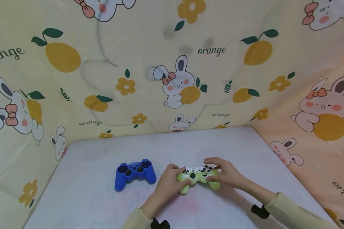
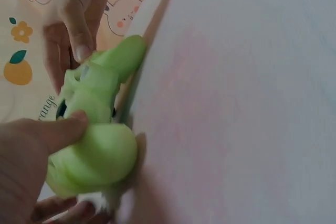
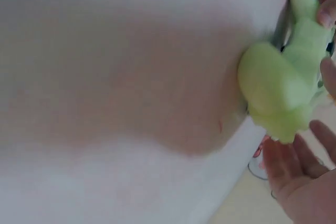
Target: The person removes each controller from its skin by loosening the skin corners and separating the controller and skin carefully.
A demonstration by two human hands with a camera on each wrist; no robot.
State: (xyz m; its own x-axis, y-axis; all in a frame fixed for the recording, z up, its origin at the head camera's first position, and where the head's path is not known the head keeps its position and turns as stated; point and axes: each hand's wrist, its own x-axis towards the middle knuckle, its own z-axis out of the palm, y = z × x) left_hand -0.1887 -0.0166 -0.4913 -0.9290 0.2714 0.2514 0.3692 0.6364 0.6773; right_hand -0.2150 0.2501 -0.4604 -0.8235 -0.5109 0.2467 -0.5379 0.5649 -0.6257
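A light green game controller (image 1: 199, 178) with a white, black-spotted upper part is between both hands in the head view. My left hand (image 1: 169, 182) grips its left side, thumb over the face and fingers behind. My right hand (image 1: 229, 174) is around the right side, its thumb by the face and fingers beyond the top edge. In the right wrist view the right fingers (image 3: 294, 163) look loose, with a gap between palm and controller. The rounded green handle (image 3: 268, 74) hides part of the face there. A blue game controller (image 1: 134, 171) lies left of my left hand.
Both controllers are over a white table (image 1: 91, 197) with a faint pink stain. Behind and beside it hangs a cream cloth (image 1: 149, 38) printed with rabbits, oranges and flowers. Dark wrist-worn pieces (image 1: 260, 211) sit at the sleeve cuffs.
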